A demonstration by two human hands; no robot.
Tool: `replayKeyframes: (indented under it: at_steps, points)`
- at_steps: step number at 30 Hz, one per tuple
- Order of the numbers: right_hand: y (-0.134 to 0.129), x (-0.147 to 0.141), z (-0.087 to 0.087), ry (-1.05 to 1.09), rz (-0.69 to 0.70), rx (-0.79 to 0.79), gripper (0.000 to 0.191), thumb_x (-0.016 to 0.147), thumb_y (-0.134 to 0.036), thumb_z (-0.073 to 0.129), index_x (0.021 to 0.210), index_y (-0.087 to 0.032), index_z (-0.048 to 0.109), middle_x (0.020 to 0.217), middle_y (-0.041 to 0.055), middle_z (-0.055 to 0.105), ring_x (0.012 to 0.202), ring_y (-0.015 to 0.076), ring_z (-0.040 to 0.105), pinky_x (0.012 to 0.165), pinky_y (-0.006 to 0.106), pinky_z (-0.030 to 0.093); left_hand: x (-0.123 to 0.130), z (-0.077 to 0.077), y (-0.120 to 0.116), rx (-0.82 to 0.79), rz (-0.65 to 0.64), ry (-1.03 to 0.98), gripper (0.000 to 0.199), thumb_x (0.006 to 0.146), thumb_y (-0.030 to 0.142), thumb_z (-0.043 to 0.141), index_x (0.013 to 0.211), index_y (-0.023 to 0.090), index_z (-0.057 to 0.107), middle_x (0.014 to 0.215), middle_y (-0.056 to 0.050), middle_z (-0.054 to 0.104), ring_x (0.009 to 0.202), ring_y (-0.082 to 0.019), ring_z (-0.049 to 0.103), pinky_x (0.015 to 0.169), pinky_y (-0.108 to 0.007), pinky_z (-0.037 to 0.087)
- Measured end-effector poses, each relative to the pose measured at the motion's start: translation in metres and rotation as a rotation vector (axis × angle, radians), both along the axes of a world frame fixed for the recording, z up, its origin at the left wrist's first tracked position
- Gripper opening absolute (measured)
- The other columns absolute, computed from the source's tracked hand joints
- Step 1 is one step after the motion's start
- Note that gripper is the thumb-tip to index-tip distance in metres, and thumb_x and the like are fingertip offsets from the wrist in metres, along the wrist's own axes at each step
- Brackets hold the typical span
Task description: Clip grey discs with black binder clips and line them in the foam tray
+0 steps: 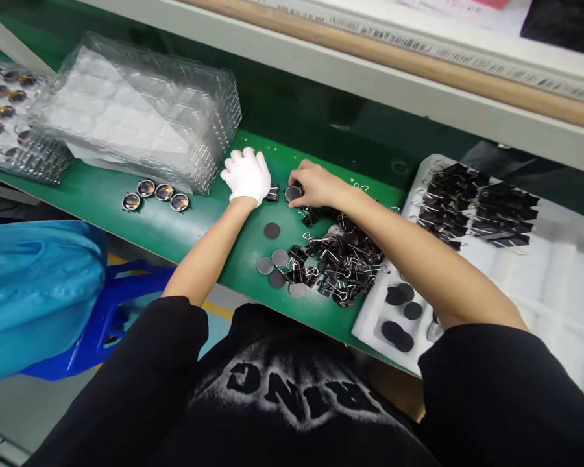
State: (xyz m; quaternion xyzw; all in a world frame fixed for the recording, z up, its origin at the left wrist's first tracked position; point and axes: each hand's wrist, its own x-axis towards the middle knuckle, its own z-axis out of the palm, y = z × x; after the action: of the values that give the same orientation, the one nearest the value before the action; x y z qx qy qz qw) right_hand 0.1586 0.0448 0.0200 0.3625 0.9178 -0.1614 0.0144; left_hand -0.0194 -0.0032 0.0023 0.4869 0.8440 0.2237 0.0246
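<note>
My left hand [249,176], in a white glove, rests palm down on the green bench, its fingers apart. A black binder clip [272,192] lies against its right side; what is under the palm is hidden. My bare right hand [316,185] pinches a round dark disc [292,193] between thumb and fingers. Nearer me, a loose black disc [272,230] lies on the bench, with several grey and black discs [279,257] closer to the edge. Under and beside my right forearm spreads a heap of black binder clips [345,259] with wire handles.
Left of my hands stand stacked clear plastic trays [141,104], with several round shiny pieces [163,191] before them. Another tray [29,162] holds similar pieces. A white foam tray [555,272] at right bears rows of clips and black discs. A shelf [370,78] overhangs the back.
</note>
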Motion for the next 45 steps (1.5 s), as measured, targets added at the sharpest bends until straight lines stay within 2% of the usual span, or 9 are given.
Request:
replayKeyframes:
  at_steps: [6, 24, 27, 29, 32, 35, 37, 40, 45]
  points:
    - [-0.006, -0.006, -0.003, 0.070, -0.009, 0.000, 0.037, 0.083, -0.040, 0.086, 0.111, -0.018, 0.076, 0.108, 0.0126, 0.071, 0.109, 0.0360, 0.067, 0.096, 0.049, 0.055, 0.004, 0.008, -0.004, -0.069, 0.009, -0.025, 0.052, 0.111, 0.050, 0.031, 0.143, 0.024, 0.062, 0.149, -0.020, 0.061, 0.142, -0.041, 0.050, 0.114, -0.059, 0.042]
    - [-0.011, -0.020, -0.003, 0.112, -0.058, -0.084, 0.048, 0.080, -0.040, 0.093, 0.117, -0.017, 0.073, 0.113, 0.0135, 0.067, 0.118, 0.0399, 0.060, 0.108, 0.053, 0.047, 0.002, 0.004, -0.002, -0.091, -0.022, -0.009, 0.055, 0.111, 0.047, 0.027, 0.143, 0.019, 0.063, 0.152, -0.022, 0.058, 0.138, -0.043, 0.051, 0.111, -0.061, 0.041]
    - [-0.012, -0.010, 0.010, 0.128, -0.069, -0.085, 0.068, 0.075, -0.041, 0.098, 0.132, -0.020, 0.068, 0.123, 0.0137, 0.066, 0.121, 0.0397, 0.061, 0.108, 0.052, 0.049, -0.002, 0.003, -0.002, -0.120, -0.081, -0.014, 0.058, 0.111, 0.051, 0.028, 0.150, 0.021, 0.058, 0.156, -0.022, 0.056, 0.143, -0.044, 0.051, 0.112, -0.063, 0.042]
    - [-0.015, 0.004, 0.024, 0.145, -0.086, -0.093, 0.067, 0.076, -0.036, 0.098, 0.134, -0.021, 0.068, 0.127, 0.0133, 0.066, 0.119, 0.0377, 0.063, 0.105, 0.050, 0.050, -0.008, 0.002, -0.005, -0.062, -0.145, -0.041, 0.058, 0.113, 0.047, 0.021, 0.150, 0.023, 0.059, 0.153, -0.019, 0.060, 0.143, -0.039, 0.053, 0.114, -0.058, 0.043]
    - [-0.024, 0.028, 0.041, 0.119, 0.020, -0.205, 0.042, 0.078, -0.023, 0.094, 0.116, -0.025, 0.078, 0.117, 0.0085, 0.072, 0.112, 0.0325, 0.067, 0.102, 0.045, 0.051, -0.021, 0.004, -0.018, 0.039, -0.380, -0.074, 0.056, 0.113, 0.042, 0.019, 0.148, 0.025, 0.060, 0.149, -0.013, 0.064, 0.139, -0.028, 0.058, 0.116, -0.045, 0.045]
    - [-0.034, 0.037, 0.045, 0.048, 0.103, -0.250, 0.014, 0.083, -0.018, 0.086, 0.093, -0.027, 0.081, 0.098, 0.0035, 0.077, 0.101, 0.0284, 0.069, 0.106, 0.048, 0.046, -0.034, 0.007, -0.033, -0.079, -0.672, 0.003, 0.058, 0.103, 0.055, 0.052, 0.152, 0.024, 0.059, 0.151, -0.015, 0.062, 0.137, -0.033, 0.058, 0.115, -0.044, 0.045]
    - [-0.037, 0.032, 0.041, 0.027, 0.028, -0.135, 0.007, 0.090, -0.021, 0.080, 0.083, -0.024, 0.079, 0.086, 0.0033, 0.077, 0.094, 0.0276, 0.069, 0.111, 0.054, 0.040, -0.042, 0.009, -0.039, -0.180, -0.775, 0.103, 0.062, 0.095, 0.058, 0.066, 0.147, 0.025, 0.064, 0.146, -0.015, 0.064, 0.136, -0.038, 0.058, 0.115, -0.048, 0.044]
    - [-0.034, 0.018, 0.035, 0.049, -0.206, 0.058, 0.020, 0.095, -0.027, 0.073, 0.076, -0.021, 0.075, 0.079, 0.0078, 0.075, 0.092, 0.0314, 0.069, 0.109, 0.058, 0.041, -0.051, 0.008, -0.042, -0.196, -0.792, 0.186, 0.050, 0.097, 0.056, 0.064, 0.138, 0.027, 0.071, 0.135, -0.014, 0.069, 0.130, -0.039, 0.060, 0.112, -0.049, 0.043]
    - [-0.022, -0.001, 0.030, 0.017, -0.423, 0.070, 0.031, 0.098, -0.045, 0.071, 0.083, -0.019, 0.075, 0.090, 0.0166, 0.075, 0.106, 0.0413, 0.068, 0.105, 0.065, 0.047, -0.059, 0.004, -0.042, -0.168, -0.722, 0.156, 0.049, 0.099, 0.055, 0.064, 0.138, 0.028, 0.071, 0.132, -0.013, 0.069, 0.127, -0.037, 0.061, 0.106, -0.046, 0.045]
